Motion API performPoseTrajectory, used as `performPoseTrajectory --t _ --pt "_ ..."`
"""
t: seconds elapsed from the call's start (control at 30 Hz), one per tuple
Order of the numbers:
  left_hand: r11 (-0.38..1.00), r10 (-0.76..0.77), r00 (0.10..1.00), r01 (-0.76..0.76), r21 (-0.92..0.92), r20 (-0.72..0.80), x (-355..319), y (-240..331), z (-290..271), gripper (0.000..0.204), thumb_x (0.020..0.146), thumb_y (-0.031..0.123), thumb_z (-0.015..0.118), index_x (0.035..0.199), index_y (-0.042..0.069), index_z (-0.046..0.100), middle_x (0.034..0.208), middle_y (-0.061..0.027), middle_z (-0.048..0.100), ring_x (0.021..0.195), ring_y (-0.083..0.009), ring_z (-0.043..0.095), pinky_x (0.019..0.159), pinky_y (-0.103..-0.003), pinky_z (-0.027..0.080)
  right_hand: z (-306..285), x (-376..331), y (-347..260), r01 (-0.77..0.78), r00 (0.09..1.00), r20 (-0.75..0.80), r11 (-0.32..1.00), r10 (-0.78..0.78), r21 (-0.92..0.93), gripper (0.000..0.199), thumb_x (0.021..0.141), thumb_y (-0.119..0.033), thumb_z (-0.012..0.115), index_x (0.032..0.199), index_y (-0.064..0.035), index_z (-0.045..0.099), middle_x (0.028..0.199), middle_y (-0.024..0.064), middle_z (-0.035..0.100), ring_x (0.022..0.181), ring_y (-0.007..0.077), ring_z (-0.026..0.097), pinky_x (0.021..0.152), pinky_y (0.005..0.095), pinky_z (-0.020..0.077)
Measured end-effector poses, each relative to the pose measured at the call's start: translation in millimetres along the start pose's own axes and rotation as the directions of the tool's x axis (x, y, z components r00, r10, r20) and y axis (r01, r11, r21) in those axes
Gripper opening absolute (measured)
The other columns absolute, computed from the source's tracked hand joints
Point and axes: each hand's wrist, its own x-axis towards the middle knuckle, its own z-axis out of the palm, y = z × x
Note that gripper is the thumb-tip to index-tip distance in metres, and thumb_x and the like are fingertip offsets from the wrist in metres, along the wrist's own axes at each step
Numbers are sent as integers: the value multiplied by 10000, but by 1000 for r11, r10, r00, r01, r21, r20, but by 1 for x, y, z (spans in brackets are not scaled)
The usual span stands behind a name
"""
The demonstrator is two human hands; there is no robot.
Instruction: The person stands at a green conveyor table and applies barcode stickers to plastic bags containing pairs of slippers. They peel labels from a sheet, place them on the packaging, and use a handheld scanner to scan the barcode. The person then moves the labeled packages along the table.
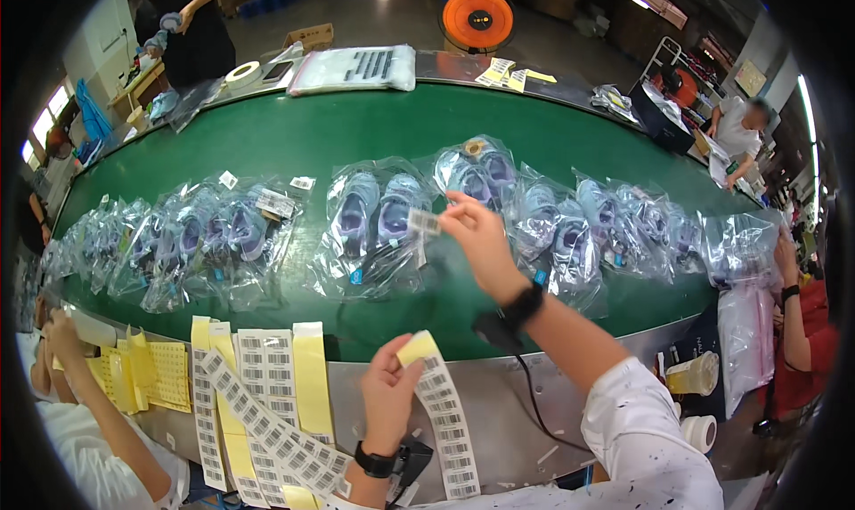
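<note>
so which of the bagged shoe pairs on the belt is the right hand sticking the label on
The bagged pair mid-belt, straight ahead of the person: the right hand holds a small barcode label at its right edge. The other bags lie farther left and right.

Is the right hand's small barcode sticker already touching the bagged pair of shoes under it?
Cannot tell. The head view shows the sticker, pinched by the right hand, overlapping the bagged shoes, so no gap or contact shows.
</note>
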Motion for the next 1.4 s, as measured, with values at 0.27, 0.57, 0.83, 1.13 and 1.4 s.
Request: performPoseTrajectory --t 0.27,0.57,0.83,1.13,1.4 --pt "995 -15 1000 16 94 -7 3 -19 -3 397 932 3 587 1315 -28 489 1130 -135 655 951 -117 642 808 -238 517 107 92 67 -164 982 142 945 128 285 64 779 -34 708 792 11 664 912 55 639 895 135 577 802 284 453" --pt "988 -75 997 74 136 -1 -5 -12 -6 394 950 35 584 1327 -24 489 1131 -99 650 940 -83 615 800 -224 498 125 109 -4 872 488 486 389 -725 -296 11 733 -21 614 744 -20 614 1013 152 597 950 327 575 845 405 472" --pt "989 -127 991 123 77 52 -3 -15 0 388 941 23 587 1316 -28 502 1162 -99 646 1002 -89 607 839 -228 496 113 94 -28 915 404 639 290 -655 -280 38 736 1 588 748 5 552 955 114 578 880 276 559 786 376 466" --pt "991 -85 995 78 112 56 -5 -18 -2 372 949 33 577 1309 -27 503 1157 -98 648 987 -84 605 833 -223 496 97 132 -94 670 716 398 725 -573 -160 110 811 -60 683 871 20 637 922 68 618 798 196 575 731 305 481" --pt "994 -80 993 73 76 87 -3 -19 -2 389 955 40 576 1326 -30 482 1189 -84 624 1000 -84 598 844 -219 490 93 244 5 -411 776 438 891 453 -193 199 826 -167 733 956 -27 678 1010 101 638 898 185 592 762 338 470"
